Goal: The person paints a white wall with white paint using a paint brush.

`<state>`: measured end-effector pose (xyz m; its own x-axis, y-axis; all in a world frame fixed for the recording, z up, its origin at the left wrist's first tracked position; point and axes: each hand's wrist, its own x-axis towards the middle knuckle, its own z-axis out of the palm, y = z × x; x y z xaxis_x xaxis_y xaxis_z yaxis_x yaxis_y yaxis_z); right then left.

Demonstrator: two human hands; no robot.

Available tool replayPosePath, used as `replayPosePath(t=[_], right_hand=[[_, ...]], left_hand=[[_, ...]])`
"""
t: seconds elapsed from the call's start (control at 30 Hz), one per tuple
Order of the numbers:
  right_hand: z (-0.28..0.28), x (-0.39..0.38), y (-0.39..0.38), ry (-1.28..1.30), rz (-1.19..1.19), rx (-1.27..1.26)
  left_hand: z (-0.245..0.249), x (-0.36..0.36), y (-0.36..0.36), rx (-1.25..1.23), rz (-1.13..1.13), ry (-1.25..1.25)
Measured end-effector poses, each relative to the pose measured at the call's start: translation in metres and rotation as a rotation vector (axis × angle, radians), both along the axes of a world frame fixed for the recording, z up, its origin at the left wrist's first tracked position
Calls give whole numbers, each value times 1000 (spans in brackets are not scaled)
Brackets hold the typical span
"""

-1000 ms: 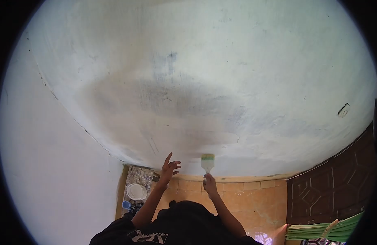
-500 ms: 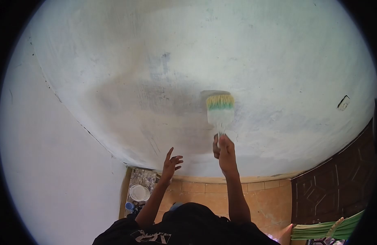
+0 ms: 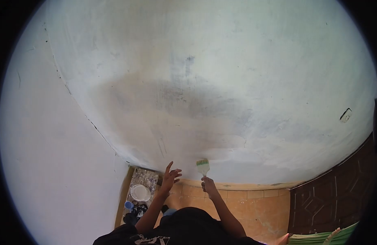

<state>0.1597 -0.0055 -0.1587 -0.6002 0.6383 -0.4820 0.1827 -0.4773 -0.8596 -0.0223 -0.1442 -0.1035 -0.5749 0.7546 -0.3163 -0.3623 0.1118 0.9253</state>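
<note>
My right hand [image 3: 209,186] grips the handle of a wide paintbrush [image 3: 203,166] with white and green bristles. The bristles touch the bottom of a pale, stained wall [image 3: 205,81], just above the floor line. My left hand [image 3: 170,176] is raised beside it with fingers spread, holding nothing, close to the wall. A darker grey-brown patch [image 3: 172,102] spreads across the middle of the wall.
An orange tiled floor [image 3: 253,208] runs along the wall's base. In the left corner lie a white paint pail [image 3: 139,192] and a blue cup [image 3: 127,204] on spattered sheets. A dark carved door [image 3: 335,196] stands at right, with green cloth [image 3: 319,237] below it.
The brush was low on the wall, swept up to the middle of the stained patch, and has come back down to the wall's base. My left hand stayed spread.
</note>
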Motion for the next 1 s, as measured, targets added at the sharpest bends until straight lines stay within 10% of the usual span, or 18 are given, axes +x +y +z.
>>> replayPosePath(t=[0.47, 0.6, 0.87, 1.0], right_hand=[[318, -81, -22, 522, -12, 439], [277, -109, -5, 488, -122, 536], [-9, -111, -55, 147, -252, 419], [7, -108, -78, 4, -231, 10]], left_hand=[[32, -75, -39, -8, -37, 51], [30, -89, -53, -18, -65, 59], [16, -112, -67, -26, -111, -4], [4, -122, -68, -31, -139, -11]])
